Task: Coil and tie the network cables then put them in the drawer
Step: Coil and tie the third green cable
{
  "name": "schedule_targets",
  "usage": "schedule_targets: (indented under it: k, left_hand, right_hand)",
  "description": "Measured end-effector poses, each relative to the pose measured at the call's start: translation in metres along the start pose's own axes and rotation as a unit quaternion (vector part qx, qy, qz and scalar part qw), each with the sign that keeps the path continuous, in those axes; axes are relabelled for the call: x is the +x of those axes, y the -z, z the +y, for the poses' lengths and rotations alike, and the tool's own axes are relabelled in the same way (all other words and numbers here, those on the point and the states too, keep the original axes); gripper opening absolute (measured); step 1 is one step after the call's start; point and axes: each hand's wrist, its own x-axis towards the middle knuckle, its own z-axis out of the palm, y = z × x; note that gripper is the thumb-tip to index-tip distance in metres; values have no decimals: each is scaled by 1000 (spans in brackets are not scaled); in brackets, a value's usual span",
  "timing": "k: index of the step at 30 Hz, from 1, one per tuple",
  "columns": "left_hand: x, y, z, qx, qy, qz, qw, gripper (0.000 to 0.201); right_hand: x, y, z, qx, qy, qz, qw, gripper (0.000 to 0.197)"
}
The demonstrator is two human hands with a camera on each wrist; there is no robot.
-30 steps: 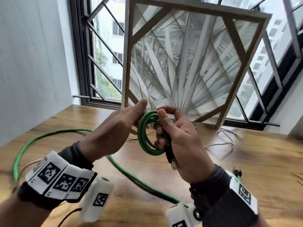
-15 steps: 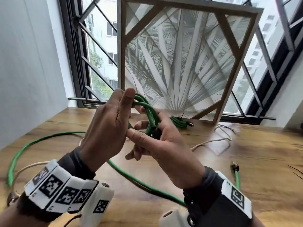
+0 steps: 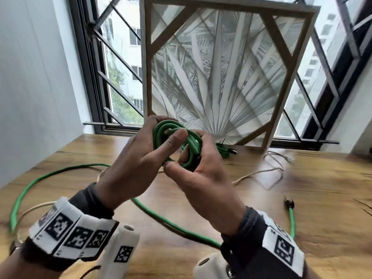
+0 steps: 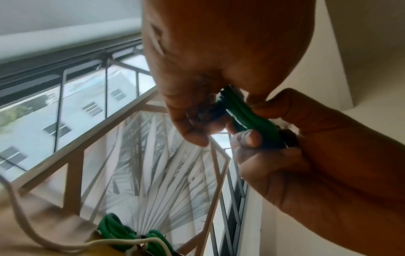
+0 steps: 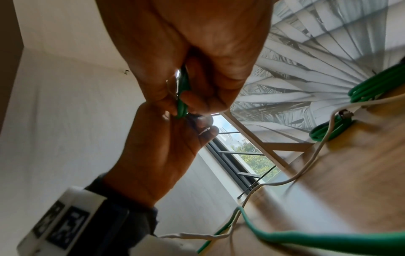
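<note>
Fingers hide much of the green coil (image 3: 177, 141); its tie perhaps unseen.

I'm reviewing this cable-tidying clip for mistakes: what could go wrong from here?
1. The small green cable coil is pinched only between the left hand and right hand; with no tie visible on it, the loops may spring open.
2. The loose green cable lies across the white cable on the wooden table, so pulling it could snag.

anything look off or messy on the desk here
Nothing is damaged or spilled. The mess is task leftovers: a loose green cable and a white cable sprawl uncoiled across the wooden table, while both hands grip the green coil.
</note>
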Motion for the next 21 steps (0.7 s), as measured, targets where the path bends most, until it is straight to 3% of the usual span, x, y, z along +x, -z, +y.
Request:
schedule_targets:
  k: [4, 7, 15, 21]
  left_hand:
    - [-3, 3, 12, 86, -80, 98, 988, 19]
    - [-3, 5, 18, 123, -112, 146, 975, 15]
    - [-1, 9, 9, 150, -113, 136, 973, 16]
    - [1, 10, 9, 69, -63, 134, 987, 28]
  right_hand:
    - [-1, -3, -1, -38, 38, -21, 998, 45]
    - [-1, -3, -2, -63, 44, -32, 997, 33]
    - [3, 8, -8, -246, 89, 18, 965, 53]
    - [6, 7, -9, -144, 114, -28, 983, 35]
